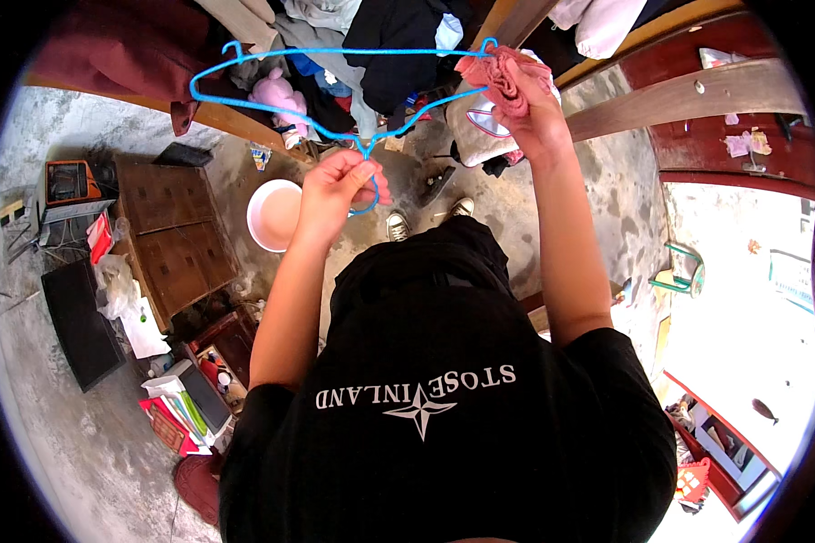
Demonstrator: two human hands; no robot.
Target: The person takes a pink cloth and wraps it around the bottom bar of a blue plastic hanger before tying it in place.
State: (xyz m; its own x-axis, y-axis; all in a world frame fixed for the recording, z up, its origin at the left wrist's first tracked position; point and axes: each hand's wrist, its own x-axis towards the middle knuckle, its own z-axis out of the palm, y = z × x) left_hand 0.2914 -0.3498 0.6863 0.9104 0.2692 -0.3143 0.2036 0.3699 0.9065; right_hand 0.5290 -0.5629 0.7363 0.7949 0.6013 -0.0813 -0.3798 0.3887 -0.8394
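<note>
A blue clothes hanger (335, 51) is held up in front of me, its hook pointing back toward my body. My left hand (340, 185) is closed round it at the neck, just where the hook begins. At the hanger's right end, my right hand (539, 118) grips a crumpled pink-red cloth (512, 83) against the bar. The cloth hides that corner of the hanger and part of my fingers. Below the left hand, a white bucket (274, 215) stands on the floor.
A wooden frame (688, 98) edges a heap of clothes (394, 63) ahead, with a pink plush toy (279, 94) among them. To the left are a brown wooden cabinet (174, 231) and a black screen (80, 321). A green chair (688, 271) stands by the right doorway.
</note>
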